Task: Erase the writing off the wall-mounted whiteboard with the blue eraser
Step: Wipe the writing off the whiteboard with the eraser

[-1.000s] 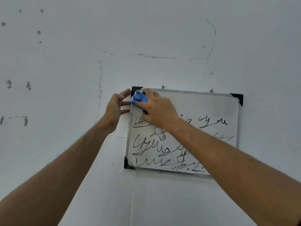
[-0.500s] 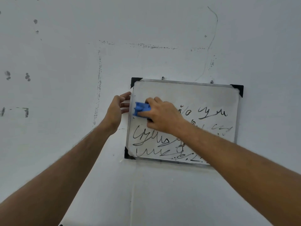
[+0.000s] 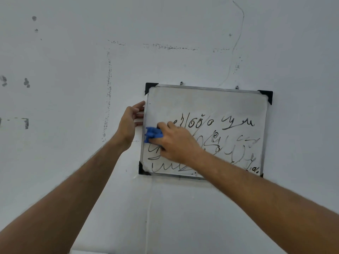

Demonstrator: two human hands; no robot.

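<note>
A small whiteboard with a metal frame and black corner caps hangs on the wall. Black handwriting covers its middle and lower parts; the top strip and upper left are wiped to a grey smear. My right hand presses the blue eraser flat on the board near its left edge, about halfway down. My left hand rests against the board's left frame, fingers spread on the wall and the frame's edge. My right hand and forearm hide part of the writing.
The white wall around the board carries dark scuffs, a dotted rectangular outline of old marks and a thin pencil-like line running up from the board's top right. Two small hooks hold the board's top edge.
My right hand has slid the eraser down the board's left side from the top-left corner to mid-height, wiping the writing there. My left hand moved slightly down along the frame.
</note>
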